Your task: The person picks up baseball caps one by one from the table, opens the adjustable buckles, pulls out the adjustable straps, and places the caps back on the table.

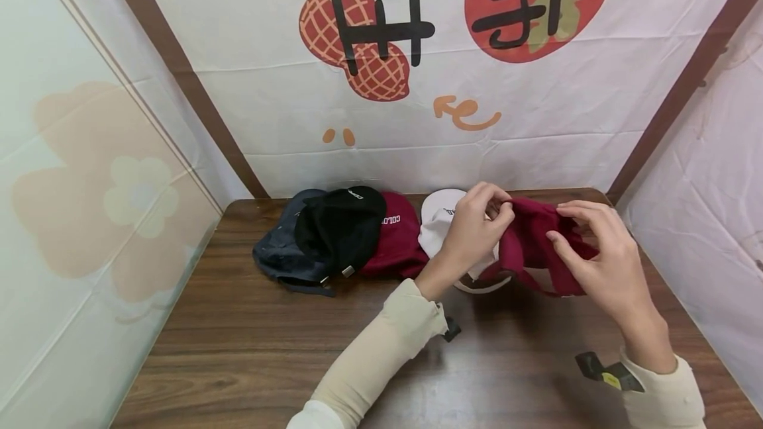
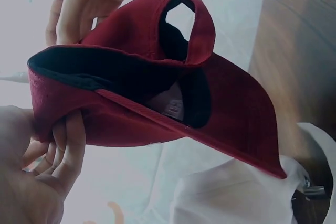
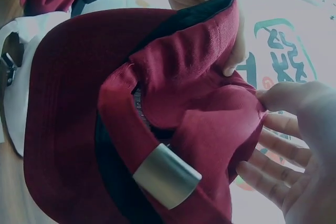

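Note:
A maroon baseball cap point(image 1: 527, 243) is held up at the right end of the row of caps, between both hands. My left hand point(image 1: 479, 217) pinches one side of its crown, fingers bent at the fabric. On the other side my right hand point(image 1: 610, 263) holds the crown between thumb and fingers, as the right wrist view shows. The back strap with its metal buckle point(image 3: 167, 176) faces that camera. In the left wrist view the cap's dark inside point(image 2: 121, 74) gapes open. A white cap point(image 1: 441, 220) lies just left of it, partly covered by my left hand.
Further left on the wooden table point(image 1: 250, 356) lie another maroon cap point(image 1: 396, 234) with white lettering, a black cap point(image 1: 342, 230) and a dark blue cap point(image 1: 277, 237), overlapping. A printed cloth point(image 1: 387, 151) hangs behind the table, with more cloth at both sides.

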{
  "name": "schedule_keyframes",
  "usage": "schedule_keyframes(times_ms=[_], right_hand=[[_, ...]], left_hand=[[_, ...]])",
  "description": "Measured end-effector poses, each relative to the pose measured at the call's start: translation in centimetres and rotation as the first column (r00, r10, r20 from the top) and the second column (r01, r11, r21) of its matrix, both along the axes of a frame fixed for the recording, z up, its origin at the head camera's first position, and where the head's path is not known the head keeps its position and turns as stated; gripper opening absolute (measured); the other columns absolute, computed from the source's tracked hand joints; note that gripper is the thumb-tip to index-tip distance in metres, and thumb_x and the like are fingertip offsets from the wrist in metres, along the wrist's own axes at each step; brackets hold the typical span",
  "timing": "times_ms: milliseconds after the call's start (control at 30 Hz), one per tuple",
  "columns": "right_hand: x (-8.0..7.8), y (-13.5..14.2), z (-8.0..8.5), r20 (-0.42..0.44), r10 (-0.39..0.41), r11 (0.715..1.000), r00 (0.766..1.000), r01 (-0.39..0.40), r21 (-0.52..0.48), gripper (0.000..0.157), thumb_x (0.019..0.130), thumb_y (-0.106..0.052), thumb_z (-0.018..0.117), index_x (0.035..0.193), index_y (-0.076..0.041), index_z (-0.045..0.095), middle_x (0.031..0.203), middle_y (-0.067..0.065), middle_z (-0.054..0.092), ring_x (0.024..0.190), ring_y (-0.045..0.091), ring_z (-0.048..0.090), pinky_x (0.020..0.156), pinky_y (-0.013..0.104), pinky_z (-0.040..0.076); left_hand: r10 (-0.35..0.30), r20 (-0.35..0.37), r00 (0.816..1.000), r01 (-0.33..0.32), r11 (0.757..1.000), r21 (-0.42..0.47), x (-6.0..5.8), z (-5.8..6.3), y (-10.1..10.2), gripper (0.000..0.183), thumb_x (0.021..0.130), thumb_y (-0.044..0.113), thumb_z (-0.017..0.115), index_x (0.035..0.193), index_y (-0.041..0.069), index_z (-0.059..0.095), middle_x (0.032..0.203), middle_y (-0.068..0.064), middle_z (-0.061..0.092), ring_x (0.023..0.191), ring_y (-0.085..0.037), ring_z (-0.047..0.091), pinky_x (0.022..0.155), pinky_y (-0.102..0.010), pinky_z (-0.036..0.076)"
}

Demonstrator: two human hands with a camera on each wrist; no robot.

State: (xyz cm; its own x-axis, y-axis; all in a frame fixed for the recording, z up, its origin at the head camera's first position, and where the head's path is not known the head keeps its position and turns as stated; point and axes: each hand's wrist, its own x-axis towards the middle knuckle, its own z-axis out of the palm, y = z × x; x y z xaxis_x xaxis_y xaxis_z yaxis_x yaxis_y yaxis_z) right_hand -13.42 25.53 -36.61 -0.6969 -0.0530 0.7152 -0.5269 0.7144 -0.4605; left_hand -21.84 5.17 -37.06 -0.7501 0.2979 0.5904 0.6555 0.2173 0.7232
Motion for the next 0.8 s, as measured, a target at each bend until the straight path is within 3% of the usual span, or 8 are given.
schedule_keyframes(times_ms=[133, 200, 300, 433, 633, 800], right_hand=[[0.1, -0.5, 0.3, -0.006, 0.021, 1.0, 1.0, -0.021, 0.004, 0.066, 0.069, 0.015, 0.09, 0.131, 0.0, 0.07, 0.132, 0.018, 0.067, 0.114, -0.003, 0.054, 0.093, -0.001, 0.044], [0.2, -0.7, 0.5, -0.018, 0.045, 0.999, 0.999, -0.045, 0.0, 0.06, 0.074, 0.01, 0.089, 0.13, 0.0, 0.071, 0.134, 0.019, 0.066, 0.119, -0.001, 0.053, 0.095, 0.0, 0.043], [0.0, -0.9, 0.5, -0.05, 0.092, 0.996, 0.994, -0.092, -0.002, 0.042, 0.092, -0.017, 0.084, 0.127, 0.002, 0.071, 0.135, 0.021, 0.066, 0.125, 0.005, 0.052, 0.098, 0.005, 0.043], [-0.1, -1.2, 0.5, -0.076, 0.137, 0.991, 0.988, -0.137, 0.007, 0.06, 0.101, -0.053, 0.067, 0.122, 0.003, 0.073, 0.133, 0.022, 0.067, 0.127, 0.018, 0.056, 0.103, 0.009, 0.041], [0.0, -1.8, 0.5, -0.107, 0.179, 0.984, 0.978, -0.177, 0.025, 0.057, 0.103, -0.051, 0.065, 0.118, 0.003, 0.075, 0.129, 0.023, 0.068, 0.125, 0.024, 0.057, 0.108, 0.013, 0.039], [-0.1, -2.3, 0.5, -0.165, 0.246, 0.969, 0.955, -0.24, 0.057, 0.053, 0.103, -0.047, 0.066, 0.112, 0.004, 0.076, 0.125, 0.026, 0.069, 0.12, 0.03, 0.057, 0.108, 0.016, 0.04]], left_hand=[[0.005, 0.018, 1.0, -0.006, 0.999, 0.05, -0.1, 0.3, -0.8, 0.009, 0.096, -0.001, 0.062, 0.1, 0.001, 0.07, 0.097, -0.01, 0.066, 0.077, -0.013, 0.064, 0.072, -0.011, 0.053], [0.012, 0.026, 1.0, -0.014, 0.997, 0.077, -0.1, 0.5, -1.2, 0.009, 0.096, -0.002, 0.062, 0.099, 0.001, 0.07, 0.096, -0.011, 0.067, 0.078, -0.014, 0.064, 0.072, -0.012, 0.053], [0.029, 0.032, 0.999, -0.032, 0.993, 0.109, -0.1, 0.8, -1.9, 0.009, 0.095, -0.003, 0.063, 0.098, 0.0, 0.071, 0.096, -0.013, 0.067, 0.08, -0.017, 0.064, 0.072, -0.013, 0.053], [0.055, 0.049, 0.997, -0.061, 0.989, 0.138, -0.2, 0.9, -2.9, 0.009, 0.094, -0.003, 0.064, 0.097, -0.001, 0.072, 0.095, -0.013, 0.068, 0.082, -0.017, 0.065, 0.072, -0.014, 0.054], [0.063, 0.105, 0.992, -0.081, 0.982, 0.169, -0.2, 0.9, -4.6, 0.009, 0.096, -0.002, 0.065, 0.1, -0.002, 0.072, 0.096, -0.015, 0.067, 0.084, -0.019, 0.067, 0.073, -0.015, 0.053], [0.066, 0.167, 0.984, -0.098, 0.977, 0.192, -0.3, 1.1, -6.0, 0.011, 0.098, 0.001, 0.065, 0.104, -0.002, 0.074, 0.102, -0.016, 0.07, 0.086, -0.022, 0.073, 0.077, -0.016, 0.056]])
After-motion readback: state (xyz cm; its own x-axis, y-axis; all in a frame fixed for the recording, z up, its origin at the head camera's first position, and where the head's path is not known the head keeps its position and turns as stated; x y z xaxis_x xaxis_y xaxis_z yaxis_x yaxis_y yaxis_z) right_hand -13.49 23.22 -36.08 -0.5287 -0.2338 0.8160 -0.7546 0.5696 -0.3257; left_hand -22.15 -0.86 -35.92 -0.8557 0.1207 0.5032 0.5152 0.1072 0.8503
